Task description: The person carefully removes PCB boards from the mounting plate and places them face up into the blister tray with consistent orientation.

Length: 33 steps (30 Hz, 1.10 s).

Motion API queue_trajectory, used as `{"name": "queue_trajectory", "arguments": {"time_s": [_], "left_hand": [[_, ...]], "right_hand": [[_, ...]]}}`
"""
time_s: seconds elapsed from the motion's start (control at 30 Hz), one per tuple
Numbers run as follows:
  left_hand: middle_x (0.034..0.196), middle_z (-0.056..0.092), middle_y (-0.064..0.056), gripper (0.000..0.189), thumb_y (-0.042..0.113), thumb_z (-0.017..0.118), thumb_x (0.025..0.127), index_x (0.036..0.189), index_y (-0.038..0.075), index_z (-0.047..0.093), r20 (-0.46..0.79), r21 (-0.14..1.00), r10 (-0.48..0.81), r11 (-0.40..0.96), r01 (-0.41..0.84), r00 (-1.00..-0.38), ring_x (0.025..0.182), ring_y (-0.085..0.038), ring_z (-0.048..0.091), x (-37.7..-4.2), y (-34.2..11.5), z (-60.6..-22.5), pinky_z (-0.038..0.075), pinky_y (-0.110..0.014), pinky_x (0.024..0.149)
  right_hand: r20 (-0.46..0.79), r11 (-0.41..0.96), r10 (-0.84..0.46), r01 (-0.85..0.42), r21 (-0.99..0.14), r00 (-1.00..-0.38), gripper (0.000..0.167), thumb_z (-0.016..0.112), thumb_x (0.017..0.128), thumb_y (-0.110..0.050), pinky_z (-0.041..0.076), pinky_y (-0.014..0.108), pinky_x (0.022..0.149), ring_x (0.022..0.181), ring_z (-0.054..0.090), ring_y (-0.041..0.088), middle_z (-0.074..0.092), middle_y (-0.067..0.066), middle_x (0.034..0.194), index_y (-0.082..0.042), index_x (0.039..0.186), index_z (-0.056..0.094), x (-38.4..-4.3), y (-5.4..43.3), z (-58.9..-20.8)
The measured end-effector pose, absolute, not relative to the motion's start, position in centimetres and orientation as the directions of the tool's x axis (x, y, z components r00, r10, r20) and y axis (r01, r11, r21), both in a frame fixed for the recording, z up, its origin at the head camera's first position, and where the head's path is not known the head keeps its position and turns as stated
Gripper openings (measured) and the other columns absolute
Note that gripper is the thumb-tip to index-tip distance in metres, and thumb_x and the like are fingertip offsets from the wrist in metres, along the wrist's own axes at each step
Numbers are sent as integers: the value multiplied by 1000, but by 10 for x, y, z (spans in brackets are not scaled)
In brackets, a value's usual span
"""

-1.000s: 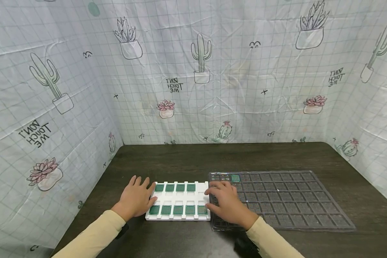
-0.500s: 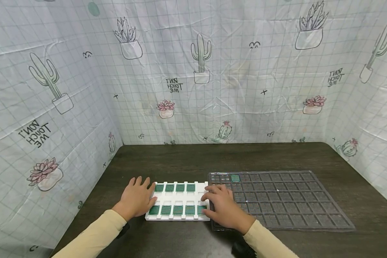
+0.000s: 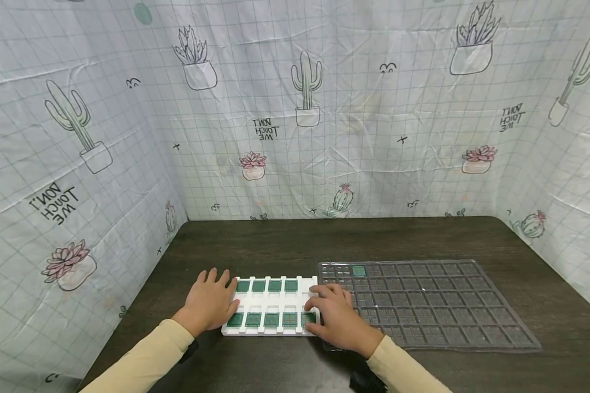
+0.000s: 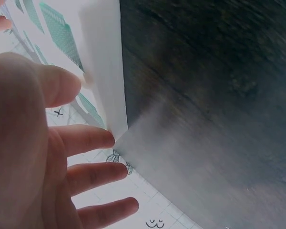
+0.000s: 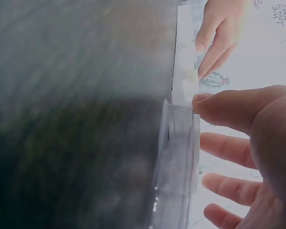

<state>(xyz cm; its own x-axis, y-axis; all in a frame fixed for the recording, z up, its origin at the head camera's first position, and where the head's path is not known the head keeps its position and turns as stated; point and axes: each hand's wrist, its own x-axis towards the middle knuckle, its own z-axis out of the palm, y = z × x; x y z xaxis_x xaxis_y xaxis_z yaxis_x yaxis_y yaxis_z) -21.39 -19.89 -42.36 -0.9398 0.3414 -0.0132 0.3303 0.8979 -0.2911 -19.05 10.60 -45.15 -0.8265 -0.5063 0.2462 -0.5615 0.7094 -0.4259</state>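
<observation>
A white tray [image 3: 270, 299] holds square green chips in two rows, with its upper right slot bare. At its left end rests my left hand [image 3: 206, 303], fingers spread and thumb on the edge; the left wrist view shows these straight fingers [image 4: 93, 138] beside the tray's white side wall [image 4: 105, 62]. Over the tray's right end is my right hand [image 3: 338, 319], its thumb and index fingertips just outside the near and far edges of the lower right chip [image 3: 308, 317]. In the right wrist view the right thumb [image 5: 224, 106] meets the tray's edge, other fingers apart and slightly bent.
A clear plastic tray [image 3: 442, 305] with many compartments adjoins the white tray on the right. One green chip [image 3: 359, 271] lies in its back row. The dark table [image 3: 255, 245] ends at a printed cloth [image 3: 373, 164] on the back and sides.
My right hand has shifted left and slightly toward me, from beside the white tray's right edge to over the lower right chip. The left hand has stayed in place.
</observation>
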Motion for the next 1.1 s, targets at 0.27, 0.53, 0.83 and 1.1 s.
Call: {"name": "queue_trajectory", "arguments": {"time_s": [0.27, 0.53, 0.83, 1.1], "left_hand": [[142, 54, -17, 56, 47, 52, 96, 137, 9, 56, -26, -298, 334, 897, 326, -942, 132, -43, 47, -214, -197, -423, 36, -58, 110], [142, 55, -15, 57, 48, 51, 96, 137, 9, 56, -29, -314, 327, 894, 320, -944, 132, -42, 48, -216, -196, -427, 36, -57, 110], [141, 55, -15, 57, 47, 52, 96, 136, 8, 56, -28, -306, 325, 898, 318, -945, 132, -42, 48, -215, -195, -426, 36, -58, 110], [141, 55, -15, 56, 48, 51, 96, 136, 8, 56, -34, -309, 320, 897, 314, -947, 132, -42, 48, -215, -195, -427, 35, -58, 110]], "right_hand": [[231, 717, -507, -555, -423, -830, 21, 80, 81, -30, 31, 64, 93, 125, 42, 37, 55, 12, 138, -20, 95, 69, -191, 105, -452], [233, 722, -504, -554, -415, -831, 21, 80, 80, -29, 31, 64, 93, 124, 42, 37, 55, 12, 138, -18, 94, 70, -191, 104, -452], [248, 716, -509, -565, -410, -825, 21, 80, 80, -29, 32, 61, 91, 123, 43, 35, 55, 11, 137, -18, 94, 70, -191, 104, -449], [264, 713, -495, -560, -421, -828, 21, 81, 80, -28, 31, 63, 93, 124, 43, 37, 55, 13, 138, -17, 94, 70, -189, 107, -444]]}}
